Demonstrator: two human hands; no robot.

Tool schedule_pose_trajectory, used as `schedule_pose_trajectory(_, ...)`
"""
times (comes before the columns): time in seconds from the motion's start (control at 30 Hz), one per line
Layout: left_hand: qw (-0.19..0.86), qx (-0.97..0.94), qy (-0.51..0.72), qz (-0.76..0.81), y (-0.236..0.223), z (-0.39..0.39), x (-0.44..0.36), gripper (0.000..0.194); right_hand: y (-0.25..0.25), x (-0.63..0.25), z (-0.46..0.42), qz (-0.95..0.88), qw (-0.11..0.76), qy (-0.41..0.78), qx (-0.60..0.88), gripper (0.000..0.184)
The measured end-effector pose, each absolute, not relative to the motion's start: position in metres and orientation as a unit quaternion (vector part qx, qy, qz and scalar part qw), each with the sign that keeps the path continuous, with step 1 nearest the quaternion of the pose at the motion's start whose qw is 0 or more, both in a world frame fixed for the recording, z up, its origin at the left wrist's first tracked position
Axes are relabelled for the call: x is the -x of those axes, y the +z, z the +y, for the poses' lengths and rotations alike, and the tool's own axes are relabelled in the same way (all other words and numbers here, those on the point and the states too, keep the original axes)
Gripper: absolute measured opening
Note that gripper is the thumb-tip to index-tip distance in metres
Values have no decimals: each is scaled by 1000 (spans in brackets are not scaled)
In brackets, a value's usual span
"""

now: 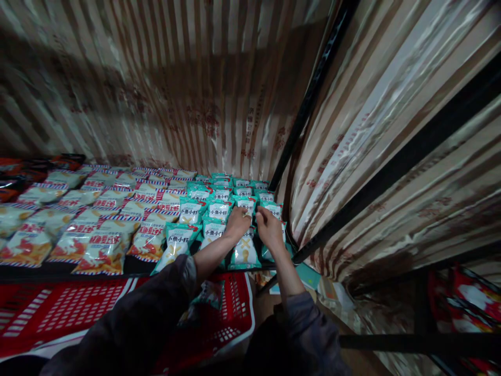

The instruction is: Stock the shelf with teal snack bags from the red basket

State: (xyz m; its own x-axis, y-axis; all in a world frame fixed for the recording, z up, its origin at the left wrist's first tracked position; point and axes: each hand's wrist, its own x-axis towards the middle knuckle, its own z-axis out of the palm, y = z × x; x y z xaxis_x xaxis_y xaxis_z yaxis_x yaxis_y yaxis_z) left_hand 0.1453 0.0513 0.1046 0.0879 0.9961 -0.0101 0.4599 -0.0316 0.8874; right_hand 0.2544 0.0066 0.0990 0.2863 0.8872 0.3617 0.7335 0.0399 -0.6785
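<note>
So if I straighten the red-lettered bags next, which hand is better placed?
Probably your left hand. It is nearer the red-lettered bags, which lie left of the green bags. Your right hand, over the rightmost green bags, would likely have to cross your left forearm.

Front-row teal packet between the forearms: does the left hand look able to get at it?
Probably yes: the left hand is close by the teal packet, hiding part of its top in this view, and nothing lies across its visible front.
</note>
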Motion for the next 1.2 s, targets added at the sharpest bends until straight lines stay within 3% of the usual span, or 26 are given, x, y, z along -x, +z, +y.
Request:
schedule_pose_trajectory(0.37, 354, -704, 343, 511, 102, -18, -118, 39, 68, -231, -40, -664, 363, 106, 645, 41)
schedule_pose_trajectory(0.57, 391, -693, 329, 509, 83, -54, -111, 28, 49, -230, -39, -661, 348, 84, 660, 45)
schedule_pose_trajectory(0.7, 419, -650, 328, 543, 70, -60, -110, 33, 40, -228, -38, -644, 341, 90, 679, 45)
schedule_pose_trajectory(1.2, 389, -634, 408, 530, 58, -42, -124, 38, 34, -223, -38, -578, 478, 89, 656, 54)
